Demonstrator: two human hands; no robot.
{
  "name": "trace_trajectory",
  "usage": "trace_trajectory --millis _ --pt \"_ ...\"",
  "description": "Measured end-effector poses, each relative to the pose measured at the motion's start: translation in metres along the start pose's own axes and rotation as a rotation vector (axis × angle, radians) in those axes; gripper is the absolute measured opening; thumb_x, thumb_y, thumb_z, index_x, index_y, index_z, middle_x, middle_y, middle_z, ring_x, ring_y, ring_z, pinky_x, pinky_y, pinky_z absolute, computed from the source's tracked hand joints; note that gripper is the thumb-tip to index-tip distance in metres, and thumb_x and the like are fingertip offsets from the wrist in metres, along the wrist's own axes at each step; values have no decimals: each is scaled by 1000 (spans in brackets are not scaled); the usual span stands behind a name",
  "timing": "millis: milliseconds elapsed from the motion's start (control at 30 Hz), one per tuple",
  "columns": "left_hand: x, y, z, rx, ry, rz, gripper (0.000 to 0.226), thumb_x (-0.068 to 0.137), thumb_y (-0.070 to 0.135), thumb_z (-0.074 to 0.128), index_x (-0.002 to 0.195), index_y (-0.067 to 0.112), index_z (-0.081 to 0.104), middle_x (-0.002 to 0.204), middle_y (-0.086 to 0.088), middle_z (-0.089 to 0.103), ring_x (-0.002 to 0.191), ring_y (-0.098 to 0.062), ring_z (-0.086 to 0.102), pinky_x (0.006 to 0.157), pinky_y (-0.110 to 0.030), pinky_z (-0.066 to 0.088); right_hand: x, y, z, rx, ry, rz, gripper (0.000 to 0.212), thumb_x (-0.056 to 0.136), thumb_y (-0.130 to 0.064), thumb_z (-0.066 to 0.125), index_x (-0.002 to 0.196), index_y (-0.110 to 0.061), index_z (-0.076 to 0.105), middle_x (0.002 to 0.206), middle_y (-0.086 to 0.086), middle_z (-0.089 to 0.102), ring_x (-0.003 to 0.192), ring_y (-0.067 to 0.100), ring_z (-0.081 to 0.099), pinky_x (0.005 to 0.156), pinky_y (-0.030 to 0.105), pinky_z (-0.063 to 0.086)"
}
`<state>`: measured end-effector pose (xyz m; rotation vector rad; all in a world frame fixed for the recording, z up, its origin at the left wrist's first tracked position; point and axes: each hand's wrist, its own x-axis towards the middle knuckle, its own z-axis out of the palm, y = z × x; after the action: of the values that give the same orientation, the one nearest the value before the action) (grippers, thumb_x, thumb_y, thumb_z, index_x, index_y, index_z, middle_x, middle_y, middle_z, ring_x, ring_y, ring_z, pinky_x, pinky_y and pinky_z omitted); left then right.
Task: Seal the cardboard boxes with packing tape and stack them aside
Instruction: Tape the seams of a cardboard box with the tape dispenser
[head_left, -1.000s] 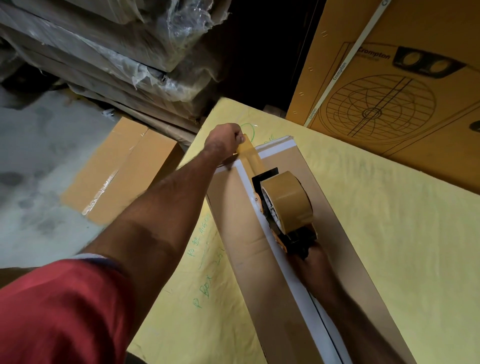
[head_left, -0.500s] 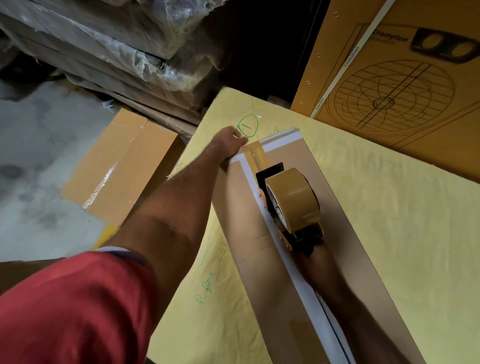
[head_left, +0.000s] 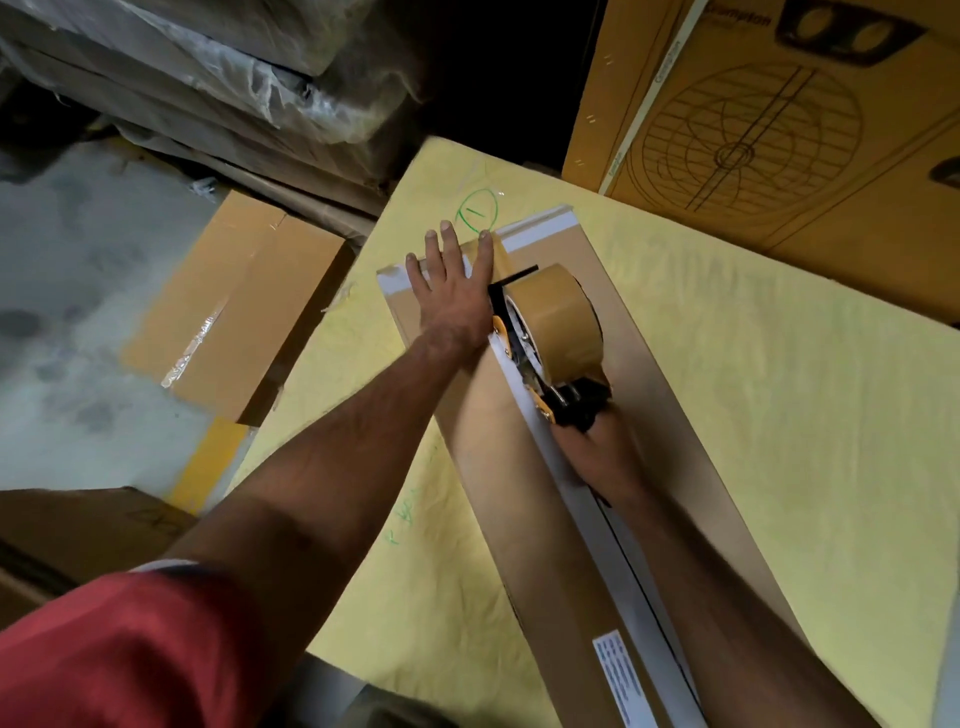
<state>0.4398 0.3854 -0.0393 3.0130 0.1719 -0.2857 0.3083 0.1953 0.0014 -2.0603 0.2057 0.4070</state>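
Since a second ago the left hand (head_left: 451, 291) has uncurled from a fist pinching the tape end and now lies flat, fingers spread wide, pressing the brown packing tape (head_left: 493, 249) onto the far end of the long cardboard box (head_left: 524, 467). Its arm stretches from a red sleeve (head_left: 119, 649) at the near left. The right hand (head_left: 597, 447) grips the handle of the tape dispenser (head_left: 550, 332), fingers wrapped around it, just behind the left hand and standing on the box's centre seam.

The dispenser has a black and orange frame and carries a fat, glossy roll of tan tape. The box is narrow, smooth and brown, with a white strip along its seam and far edge, and a small printed label (head_left: 615, 675) near the viewer.

The box lies on a counter (head_left: 779, 415) covered in pale yellow, slightly wrinkled sheeting with green handwriting, including a circled mark (head_left: 478, 208) just beyond the fingertips. To the left, lower down, a taped carton (head_left: 234, 306) sits on the grey concrete floor (head_left: 78, 260). Plastic-wrapped stacks (head_left: 234, 78) fill the far left, and a large orange carton (head_left: 779, 130) printed with a fan drawing stands at the far right.
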Motion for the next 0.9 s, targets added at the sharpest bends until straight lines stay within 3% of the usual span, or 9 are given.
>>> trace_trajectory --millis 100,267,367,467,600,700,800,900 --pt "-7 -5 4 34 -31 -4 91 97 30 55 157 27 -13 161 -25 -19 149 -45 -15 116 -63 -6 -1 6 0 -50 -1 57 29 88 -30 72 105 -6 69 91 9 72 86 24 68 73 34 54" --pt "-12 -3 1 63 -77 -45 90 98 37 52 156 28 -17 161 -24 -22 148 -44 -17 116 -63 -7 -7 9 3 -149 3 70 25 86 -25 69 97 -2 67 90 14 69 86 34 65 77 43 55" --pt "-16 4 5 53 -53 -105 87 101 33 51 156 31 -16 161 -24 -22 148 -45 -17 118 -63 -5 -23 19 -3 -161 1 85 20 85 -23 67 92 -4 65 86 14 68 83 34 64 74 42 55" --pt "-23 13 2 12 -45 -166 81 98 64 36 157 32 -10 161 -24 -18 149 -43 -16 118 -61 -5 -41 37 -14 -170 -25 94 19 87 -21 66 93 -4 65 85 12 66 84 32 63 68 35 49" --pt "-32 23 0 -1 2 -236 77 97 69 26 158 33 -4 163 -23 -15 150 -42 -12 119 -59 -1 -78 64 -33 -219 -73 87 21 92 -18 64 100 1 67 90 16 69 83 32 65 62 23 41" --pt "-40 29 -3 -21 20 -282 74 100 65 27 159 30 1 163 -24 -10 151 -43 -6 119 -57 4 -120 93 -50 -228 -136 81 22 97 -17 62 111 -1 65 75 0 63 66 11 55 51 4 33" --pt "-62 41 -5 -73 -7 -294 75 100 63 28 160 27 0 164 -23 -9 151 -41 -5 120 -56 2 -150 117 -62 -220 -104 82 33 93 -30 66 109 -2 66 61 -10 49 59 1 47 50 8 31" --pt "-108 57 11 -46 -61 -201 81 98 67 29 159 26 -4 162 -25 -13 150 -42 -10 119 -59 -4 -154 119 -66 -226 -95 86 28 91 -23 68 107 0 66 72 3 60 67 19 58 57 19 37"
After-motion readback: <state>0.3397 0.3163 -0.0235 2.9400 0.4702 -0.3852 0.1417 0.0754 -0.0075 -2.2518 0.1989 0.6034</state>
